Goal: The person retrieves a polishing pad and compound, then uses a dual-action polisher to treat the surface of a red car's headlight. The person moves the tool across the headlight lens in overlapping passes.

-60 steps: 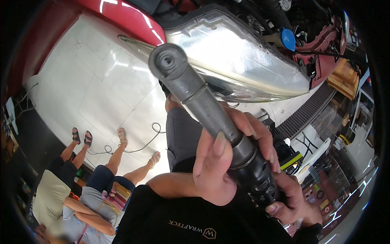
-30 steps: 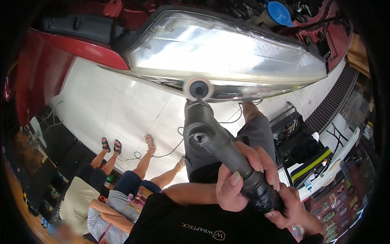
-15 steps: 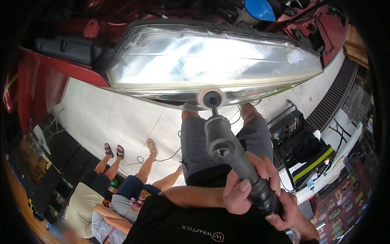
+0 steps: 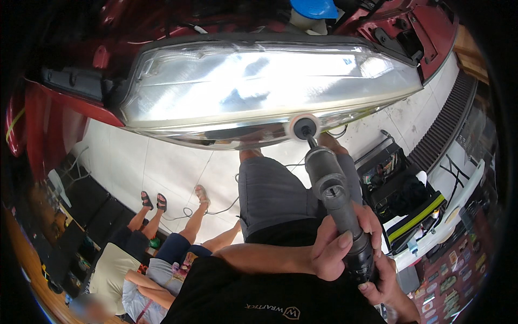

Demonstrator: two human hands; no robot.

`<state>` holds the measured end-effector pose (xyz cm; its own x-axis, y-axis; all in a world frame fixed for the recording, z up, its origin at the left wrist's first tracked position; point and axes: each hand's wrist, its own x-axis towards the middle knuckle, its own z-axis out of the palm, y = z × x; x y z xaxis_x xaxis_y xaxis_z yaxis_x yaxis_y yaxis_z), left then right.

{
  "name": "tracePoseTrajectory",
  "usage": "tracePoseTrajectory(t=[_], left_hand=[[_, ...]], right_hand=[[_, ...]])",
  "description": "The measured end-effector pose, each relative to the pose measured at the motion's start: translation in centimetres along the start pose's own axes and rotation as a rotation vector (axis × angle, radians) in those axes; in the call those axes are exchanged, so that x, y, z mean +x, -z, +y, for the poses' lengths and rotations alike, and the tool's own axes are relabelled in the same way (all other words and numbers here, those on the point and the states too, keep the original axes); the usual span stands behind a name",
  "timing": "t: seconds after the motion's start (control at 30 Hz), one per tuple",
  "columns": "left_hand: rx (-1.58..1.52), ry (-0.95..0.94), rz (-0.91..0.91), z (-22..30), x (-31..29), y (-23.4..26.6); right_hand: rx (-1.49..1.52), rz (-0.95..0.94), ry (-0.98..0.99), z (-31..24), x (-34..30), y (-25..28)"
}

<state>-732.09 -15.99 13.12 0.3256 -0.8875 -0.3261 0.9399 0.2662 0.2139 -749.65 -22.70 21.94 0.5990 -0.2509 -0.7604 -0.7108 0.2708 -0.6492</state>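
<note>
A handheld black polisher [image 4: 340,208] slants up from my hands toward the car headlight [image 4: 216,81]. Its small round pad [image 4: 304,127] meets the headlight's lower edge, right of the middle; the pad's rim is blurred. My left hand [image 4: 337,248] wraps round the polisher's body, thumb on the near side and fingers over the far side. Closed round the rear end is my right hand [image 4: 384,278], some of its fingers hidden beneath the tool. The headlight's clear lens is glossy with bright reflections and hazy streaks.
Red car bodywork [image 4: 59,108] frames the headlight, with a blue-capped reservoir [image 4: 314,8] behind. A dark cable [image 4: 226,208] lies across the white floor. Two people [image 4: 151,270] sit at the lower left. An open black case [image 4: 386,167] and a yellow-striped bag [image 4: 413,218] stand at right.
Both hands have carried the polisher to the right, its pad sliding along the headlight's lower edge. My view has shifted slightly, so the headlight sits further left and lower.
</note>
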Motion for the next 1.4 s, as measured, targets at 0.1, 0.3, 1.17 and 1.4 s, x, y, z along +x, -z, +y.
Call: tracePoseTrajectory(t=[0.1,0.3,1.17,1.4], left_hand=[[-0.038,-0.035,0.058,0.2,-0.6,-0.2],[-0.087,-0.217,0.074,0.5,-1.0,-0.3],[0.081,0.051,0.066,-5.6,2.6,-1.3],[0.095,0.117,0.070,-7.6,3.2,-1.4]], right_hand=[[-0.003,-0.052,-0.039,-0.8,0.7,0.3],[-0.052,-0.136,0.197,-0.4,2.9,0.0],[0.113,-0.046,0.126,4.3,0.4,5.9],[0.129,-0.011,0.137,5.9,-0.5,6.9]])
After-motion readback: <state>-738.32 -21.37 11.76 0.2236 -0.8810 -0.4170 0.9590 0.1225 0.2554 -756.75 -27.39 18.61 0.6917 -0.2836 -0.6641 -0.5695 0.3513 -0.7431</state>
